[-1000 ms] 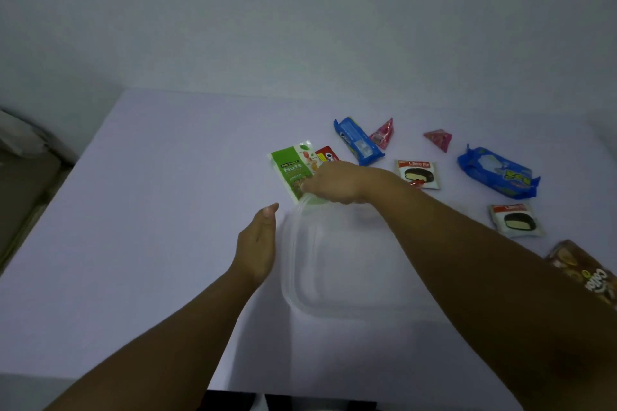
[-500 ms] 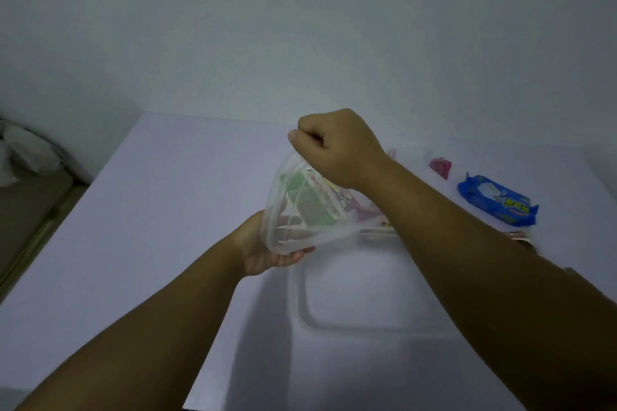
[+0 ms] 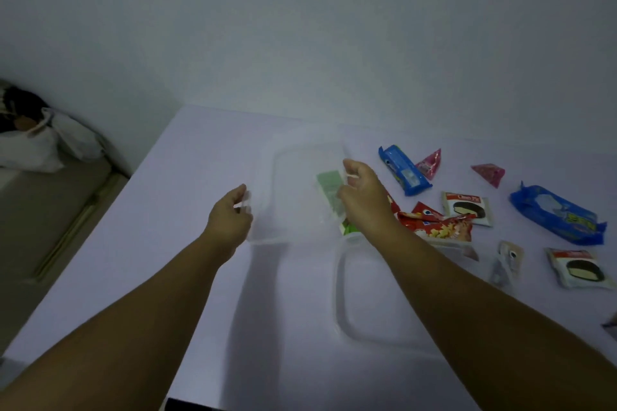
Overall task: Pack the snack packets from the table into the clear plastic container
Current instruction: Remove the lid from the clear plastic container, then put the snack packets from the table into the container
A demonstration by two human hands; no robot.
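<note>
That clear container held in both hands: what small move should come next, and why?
Probably set the container flat on the table, mouth up. Left hand and right hand grip its sides, while the packets, like the red packet, lie loose beside it, so neither hand is free to pick one.

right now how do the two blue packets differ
The long blue packet is slim and stick-shaped, lying near the right hand. The wide blue packet is broader and bulkier, with crimped ends, and lies nearer the table's right edge. Both lie flat on the table, outside the clear container.
</note>
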